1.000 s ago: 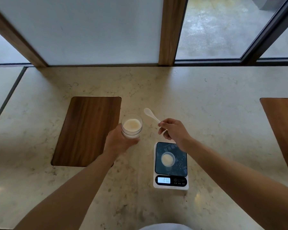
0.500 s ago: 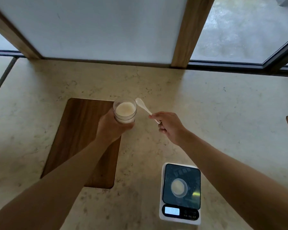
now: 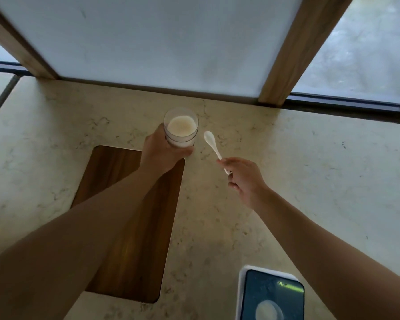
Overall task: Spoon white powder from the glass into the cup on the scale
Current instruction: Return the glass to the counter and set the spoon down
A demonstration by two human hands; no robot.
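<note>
We see 2 bare arms reaching over a pale stone counter [image 3: 286,158] w/ a window behind. The left hand [image 3: 158,153] is wrapped around the lower wall of a clear glass [image 3: 181,128] holding white powder [image 3: 181,127], filled fairly high. The glass sits at the far side of the counter, just past a dark wood board [image 3: 125,239]. The right hand [image 3: 243,179] pinches the handle end of a small white spoon [image 3: 211,143] btwn thumb and fingers; its bowl hovers just right of the glass, apart from the rim, and looks empty. At bottom right, well apart from the glass, is the scale [image 3: 245,294] w/ a small cup [image 3: 268,311] on it, partly cut off by the frame edge.

Our read: the glass is smooth, breakable and prob slippery, so a firm low wrap steadies it. The spoon is light and stiff; a handle-end hold gives reach. The powder is loose, so it needs a level carry to the cup.
</note>
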